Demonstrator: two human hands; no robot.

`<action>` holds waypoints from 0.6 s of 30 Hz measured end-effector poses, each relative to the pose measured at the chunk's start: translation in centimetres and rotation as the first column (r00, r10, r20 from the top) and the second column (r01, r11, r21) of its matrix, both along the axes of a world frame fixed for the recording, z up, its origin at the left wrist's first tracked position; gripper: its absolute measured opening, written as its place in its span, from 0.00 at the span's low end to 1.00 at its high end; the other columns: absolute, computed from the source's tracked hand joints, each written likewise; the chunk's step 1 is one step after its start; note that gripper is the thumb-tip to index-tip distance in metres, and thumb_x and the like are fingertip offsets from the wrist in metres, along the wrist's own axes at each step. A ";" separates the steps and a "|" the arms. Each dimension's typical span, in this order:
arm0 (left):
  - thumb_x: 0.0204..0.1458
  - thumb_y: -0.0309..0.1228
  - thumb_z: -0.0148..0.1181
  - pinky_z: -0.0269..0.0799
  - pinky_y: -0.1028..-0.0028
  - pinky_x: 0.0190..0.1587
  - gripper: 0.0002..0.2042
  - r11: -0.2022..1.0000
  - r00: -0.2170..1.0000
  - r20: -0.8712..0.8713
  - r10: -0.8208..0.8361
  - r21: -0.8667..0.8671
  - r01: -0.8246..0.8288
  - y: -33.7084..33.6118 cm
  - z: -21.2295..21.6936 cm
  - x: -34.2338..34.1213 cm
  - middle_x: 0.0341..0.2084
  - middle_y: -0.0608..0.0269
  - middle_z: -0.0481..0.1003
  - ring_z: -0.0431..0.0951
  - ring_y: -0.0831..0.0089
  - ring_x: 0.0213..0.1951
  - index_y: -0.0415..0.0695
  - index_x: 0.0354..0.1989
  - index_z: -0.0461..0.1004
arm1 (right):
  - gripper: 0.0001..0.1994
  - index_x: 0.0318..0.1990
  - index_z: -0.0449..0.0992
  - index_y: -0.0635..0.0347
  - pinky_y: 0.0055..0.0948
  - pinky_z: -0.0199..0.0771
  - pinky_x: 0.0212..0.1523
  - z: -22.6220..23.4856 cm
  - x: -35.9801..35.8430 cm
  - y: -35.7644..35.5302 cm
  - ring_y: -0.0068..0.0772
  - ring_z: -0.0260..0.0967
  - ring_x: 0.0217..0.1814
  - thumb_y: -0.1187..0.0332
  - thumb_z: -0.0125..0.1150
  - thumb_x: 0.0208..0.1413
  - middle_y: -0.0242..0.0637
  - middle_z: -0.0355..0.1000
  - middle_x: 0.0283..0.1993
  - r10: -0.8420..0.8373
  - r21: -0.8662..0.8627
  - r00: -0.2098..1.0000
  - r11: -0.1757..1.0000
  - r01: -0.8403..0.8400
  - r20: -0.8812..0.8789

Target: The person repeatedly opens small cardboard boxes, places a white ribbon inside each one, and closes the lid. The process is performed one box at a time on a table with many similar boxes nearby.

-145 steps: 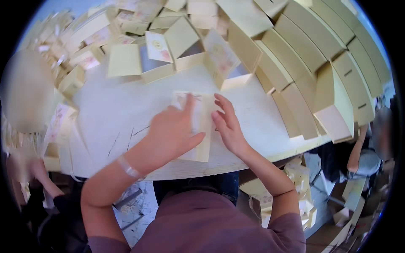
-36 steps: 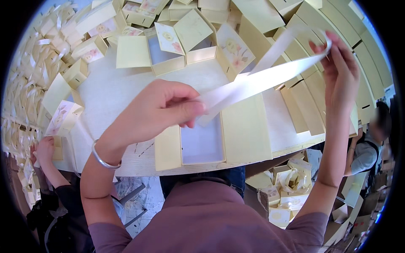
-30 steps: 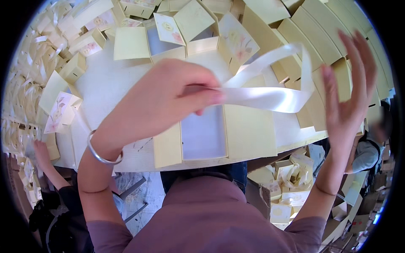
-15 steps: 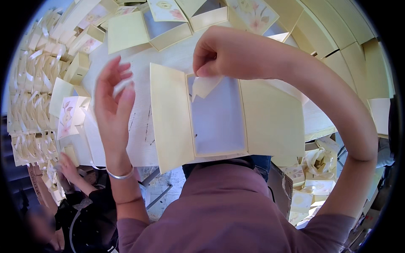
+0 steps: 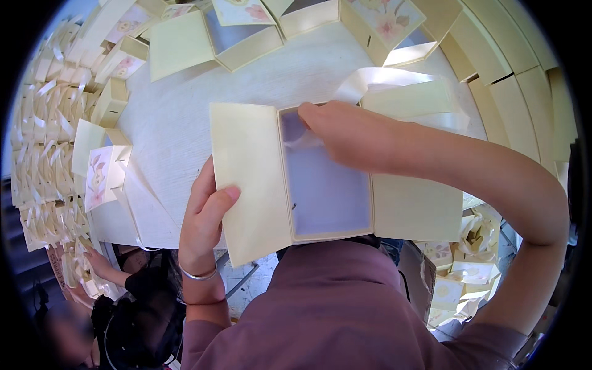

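A cream gift box lies before me with its two lid flaps folded out and a pale lilac inside. My left hand grips the outer edge of the left flap, thumb on top. At the box's far end, my right hand reaches in with its fingers closed against the far wall. A blurred whitish scrap shows below those fingers; whether they hold it is hidden. A white ribbon loops out beyond the right hand, over the right flap.
Open cream boxes with flower-printed panels line the table's far edge. Rows of ribboned boxes are stacked at left, larger box pieces at right. Another person's hand works at lower left. Finished-looking boxes fill a carton at lower right.
My left hand has come down from the air and taken hold of the left flap. My right hand has moved lower into the box, and the cream scrap it pinched is mostly out of sight.
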State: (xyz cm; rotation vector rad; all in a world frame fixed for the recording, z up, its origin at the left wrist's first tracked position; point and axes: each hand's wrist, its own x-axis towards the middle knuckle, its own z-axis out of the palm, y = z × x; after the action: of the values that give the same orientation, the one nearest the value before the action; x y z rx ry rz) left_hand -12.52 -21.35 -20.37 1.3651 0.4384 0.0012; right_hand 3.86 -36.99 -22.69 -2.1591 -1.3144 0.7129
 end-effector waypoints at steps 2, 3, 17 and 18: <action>0.44 0.26 0.45 0.57 0.77 0.49 0.25 1.000 1.000 -0.015 0.017 -0.008 -0.017 -0.1 -0.1 0.0 0.46 0.58 0.65 0.63 0.75 0.47 0.33 0.53 0.56 | 0.04 0.29 0.64 0.68 0.38 0.64 0.34 0.5 0.4 -0.1 0.52 0.65 0.34 0.81 0.43 0.44 0.51 0.67 0.28 0.123 -0.082 0.992 0.989 -0.120 0.037; 0.44 0.26 0.45 0.58 0.78 0.48 0.24 1.000 1.000 -0.021 0.023 -0.007 -0.024 -0.1 -0.1 -0.1 0.45 0.58 0.65 0.64 0.75 0.46 0.33 0.53 0.56 | 0.04 0.28 0.64 0.69 0.38 0.64 0.34 0.7 0.6 -0.1 0.52 0.65 0.34 0.81 0.43 0.44 0.51 0.67 0.28 0.184 -0.124 0.981 0.976 -0.177 0.053; 0.43 0.27 0.45 0.62 0.78 0.45 0.24 0.997 0.999 0.023 0.024 -0.071 -0.022 -0.3 -0.3 0.0 0.44 0.57 0.66 0.66 0.74 0.44 0.33 0.53 0.56 | 0.06 0.27 0.72 0.65 0.39 0.65 0.36 -0.5 -0.6 0.9 0.47 0.66 0.35 0.74 0.49 0.43 0.47 0.69 0.28 0.148 -0.121 0.989 0.982 -0.144 0.026; 0.43 0.27 0.44 0.62 0.78 0.45 0.24 0.997 0.999 0.024 0.023 -0.074 -0.021 -0.3 -0.4 0.0 0.44 0.56 0.66 0.66 0.74 0.45 0.33 0.53 0.56 | 0.06 0.27 0.72 0.65 0.39 0.66 0.35 -0.6 -0.6 1.0 0.47 0.66 0.35 0.73 0.49 0.44 0.47 0.69 0.28 0.148 -0.133 0.987 0.981 -0.140 0.055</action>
State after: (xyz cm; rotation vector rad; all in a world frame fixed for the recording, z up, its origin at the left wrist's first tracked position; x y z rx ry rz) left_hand -12.52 -21.62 -20.75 1.2866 0.4290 0.0202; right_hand 3.27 -35.97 -23.25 -2.2206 -1.5086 0.8113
